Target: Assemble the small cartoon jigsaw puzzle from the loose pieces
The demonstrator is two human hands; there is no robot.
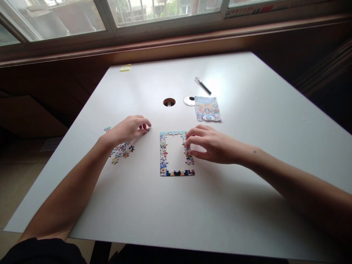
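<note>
A jigsaw puzzle border lies flat on the white table, a rectangle of joined pieces around bare tabletop. On its right side, near the lower corner, there is a small gap. My right hand rests at that right side, fingers curved and apart, the tips touching the edge pieces and partly covering them. To the left of the border, my left hand pinches a small puzzle piece close to the tabletop. Loose puzzle pieces lie in a pile under and beside my left wrist, partly hidden by it.
Behind the border lies a printed picture sheet, overlapping a round cover. A pen lies farther back. The table has a cable hole, and a yellow sticky note is at its far-left edge. A window stands beyond.
</note>
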